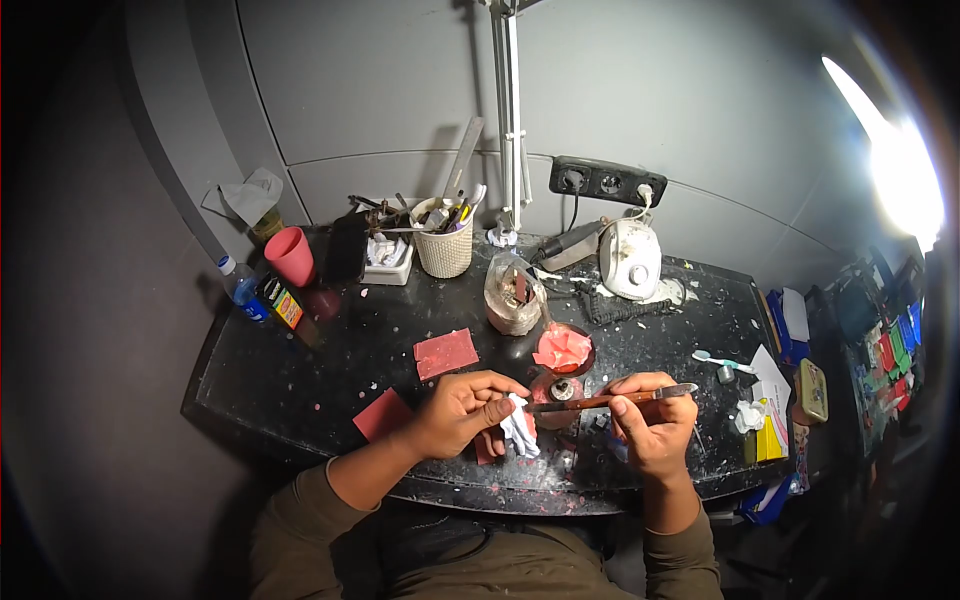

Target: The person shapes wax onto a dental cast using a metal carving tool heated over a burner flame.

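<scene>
Near the front edge of the black table, my left hand [468, 412] pinches a crumpled white tissue [520, 428], with a bit of pink showing beside it. My right hand [655, 425] grips a knife-like tool with a brown handle [585, 404], its pale metal end pointing right. The tool's left end meets the tissue. Behind the tool stands a small burner [563, 390] with a metal top. Pink pieces fill a round dish [563, 348] just beyond it. A pink sheet [446, 354] lies behind my left hand, and another [382, 415] lies beside my left wrist.
At the back are a pink cup [290, 256], a blue bottle [240, 285], a woven tool holder [444, 248], a plastic bag [513, 300] and a white device [630, 262]. A toothbrush [722, 362] and yellow box [771, 432] are on the right. A lamp arm [511, 130] rises centrally.
</scene>
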Tool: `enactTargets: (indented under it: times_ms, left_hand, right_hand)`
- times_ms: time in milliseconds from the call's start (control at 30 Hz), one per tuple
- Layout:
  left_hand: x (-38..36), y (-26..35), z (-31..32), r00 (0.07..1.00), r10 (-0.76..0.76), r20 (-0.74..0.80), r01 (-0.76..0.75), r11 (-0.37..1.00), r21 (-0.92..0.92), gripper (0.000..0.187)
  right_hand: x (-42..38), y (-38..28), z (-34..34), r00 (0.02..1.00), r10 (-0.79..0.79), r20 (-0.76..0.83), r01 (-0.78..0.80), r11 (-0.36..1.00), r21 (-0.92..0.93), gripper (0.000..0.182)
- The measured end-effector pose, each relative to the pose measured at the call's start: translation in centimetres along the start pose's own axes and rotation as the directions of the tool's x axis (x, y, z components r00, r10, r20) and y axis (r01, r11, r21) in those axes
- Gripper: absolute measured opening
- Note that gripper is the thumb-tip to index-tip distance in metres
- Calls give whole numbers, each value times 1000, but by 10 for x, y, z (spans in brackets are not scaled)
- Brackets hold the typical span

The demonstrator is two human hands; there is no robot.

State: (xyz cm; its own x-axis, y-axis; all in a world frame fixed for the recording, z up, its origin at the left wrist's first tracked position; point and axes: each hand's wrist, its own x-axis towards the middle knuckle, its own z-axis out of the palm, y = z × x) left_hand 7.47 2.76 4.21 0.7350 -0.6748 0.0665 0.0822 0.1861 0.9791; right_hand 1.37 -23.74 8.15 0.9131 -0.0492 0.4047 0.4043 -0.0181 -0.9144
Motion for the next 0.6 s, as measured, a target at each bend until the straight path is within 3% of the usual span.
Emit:
enactTargets:
  times_ms: [600]
  left_hand:
    - [0, 0, 0, 1000, 2, 3, -3, 1000, 10, 39]
  right_hand:
    - [-2, 4, -1, 999, -37, -3, 37, 999, -28, 10]
